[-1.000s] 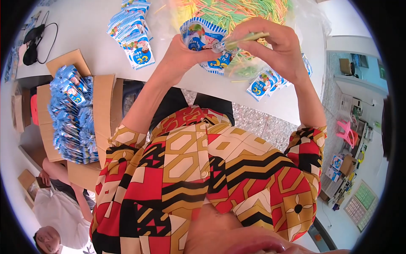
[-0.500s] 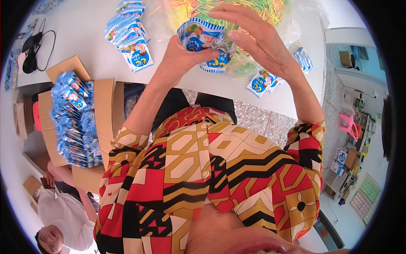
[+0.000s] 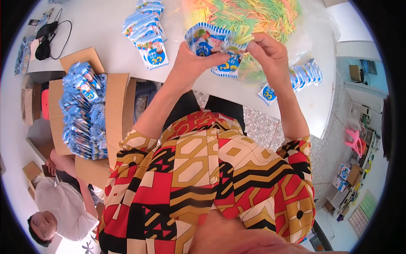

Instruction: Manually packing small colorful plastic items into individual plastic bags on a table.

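Two hands, left hand (image 3: 190,63) and right hand (image 3: 270,55), both pinch a blue-white packet (image 3: 211,46) above the bench (image 3: 105,34); it looks light, thin, crinkly, best held by its edges.

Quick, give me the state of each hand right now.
Left hand: closed, holding the small blue-and-white printed plastic packet.
Right hand: fingers pinched at the same packet's top edge.
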A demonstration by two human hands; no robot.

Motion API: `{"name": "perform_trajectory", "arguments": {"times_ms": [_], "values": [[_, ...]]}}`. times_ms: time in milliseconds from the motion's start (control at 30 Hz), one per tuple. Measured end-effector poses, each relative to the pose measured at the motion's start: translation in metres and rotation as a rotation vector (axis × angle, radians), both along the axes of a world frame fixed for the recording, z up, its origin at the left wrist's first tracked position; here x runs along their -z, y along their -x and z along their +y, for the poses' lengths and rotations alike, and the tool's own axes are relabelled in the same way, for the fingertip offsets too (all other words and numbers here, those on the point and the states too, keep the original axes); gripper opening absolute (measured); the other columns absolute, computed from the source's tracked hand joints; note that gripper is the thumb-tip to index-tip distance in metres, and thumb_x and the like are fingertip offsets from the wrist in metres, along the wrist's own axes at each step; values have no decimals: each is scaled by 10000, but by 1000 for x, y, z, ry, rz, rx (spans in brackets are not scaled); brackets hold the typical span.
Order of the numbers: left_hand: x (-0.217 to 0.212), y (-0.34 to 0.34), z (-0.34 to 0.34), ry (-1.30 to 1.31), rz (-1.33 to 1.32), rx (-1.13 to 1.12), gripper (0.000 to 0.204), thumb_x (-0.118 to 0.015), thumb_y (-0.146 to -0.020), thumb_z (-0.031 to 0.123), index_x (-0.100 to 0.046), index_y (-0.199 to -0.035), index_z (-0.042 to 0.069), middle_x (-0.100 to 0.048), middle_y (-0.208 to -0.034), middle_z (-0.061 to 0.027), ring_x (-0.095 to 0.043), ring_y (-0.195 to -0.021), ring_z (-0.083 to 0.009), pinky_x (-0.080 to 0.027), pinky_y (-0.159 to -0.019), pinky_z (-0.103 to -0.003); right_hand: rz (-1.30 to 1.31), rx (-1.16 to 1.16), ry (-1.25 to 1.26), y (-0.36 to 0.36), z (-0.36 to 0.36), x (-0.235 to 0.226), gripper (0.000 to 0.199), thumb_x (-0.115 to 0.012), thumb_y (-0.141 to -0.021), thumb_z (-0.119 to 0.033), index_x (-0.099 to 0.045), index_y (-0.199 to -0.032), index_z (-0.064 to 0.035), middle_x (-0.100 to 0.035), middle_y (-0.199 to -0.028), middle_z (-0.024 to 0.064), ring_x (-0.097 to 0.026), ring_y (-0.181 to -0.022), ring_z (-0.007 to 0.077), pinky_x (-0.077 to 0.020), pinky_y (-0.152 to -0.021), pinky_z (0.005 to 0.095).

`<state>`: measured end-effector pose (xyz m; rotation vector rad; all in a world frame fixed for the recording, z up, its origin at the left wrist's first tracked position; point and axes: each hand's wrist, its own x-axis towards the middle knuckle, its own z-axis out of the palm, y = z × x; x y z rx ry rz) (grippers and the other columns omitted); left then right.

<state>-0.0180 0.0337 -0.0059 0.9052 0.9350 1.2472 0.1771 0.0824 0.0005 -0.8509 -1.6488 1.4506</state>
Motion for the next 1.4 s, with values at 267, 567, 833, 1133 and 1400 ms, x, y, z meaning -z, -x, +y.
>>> {"name": "perform_trajectory", "arguments": {"times_ms": [267, 567, 833, 1133, 1400], "values": [[-2, 14, -15, 144, -145, -141, 278, -705, -751, -4, -580, -997, 29, -654, -892, -72, -632, -805, -148, -510, -727, -275, 62, 191, -85, 4, 13, -8, 131, -520, -906, -45, -597, -1000, 4, -627, -850, 14, -569, -788, 62, -458, -725, 202], [24, 41, -69, 342, -117, -302, 169, -635, -828, 46, -574, -980, 2, -651, -855, -108, -650, -792, -198, -532, -694, -305, -3, 163, -171, 10, 22, 38, 117, -536, -912, -58, -590, -984, 17, -634, -854, 34, -601, -802, 83, -470, -685, 220], [14, 44, -83, 197, -33, -430, 219, -669, -807, 49, -583, -1003, 3, -659, -859, -91, -651, -761, -169, -538, -692, -299, 99, 6, -71, 54, 12, 52, 119, -519, -928, -85, -573, -976, 10, -638, -836, 38, -594, -767, 82, -497, -689, 234], [19, 39, -71, 99, 123, -346, 232, -691, -785, 51, -606, -991, -15, -657, -888, -74, -639, -718, -145, -511, -707, -278, 78, -40, -171, 74, -8, 33, 97, -532, -920, -78, -581, -956, -2, -643, -825, 38, -594, -740, 74, -495, -687, 229], [31, 35, -75, -82, 123, -558, 146, -701, -789, 55, -644, -884, -41, -667, -813, -63, -632, -724, -115, -504, -688, -247, 337, -4, 153, 86, -11, 45, 126, -515, -929, -101, -570, -1020, -33, -652, -883, 36, -612, -794, 94, -489, -716, 239]]}}
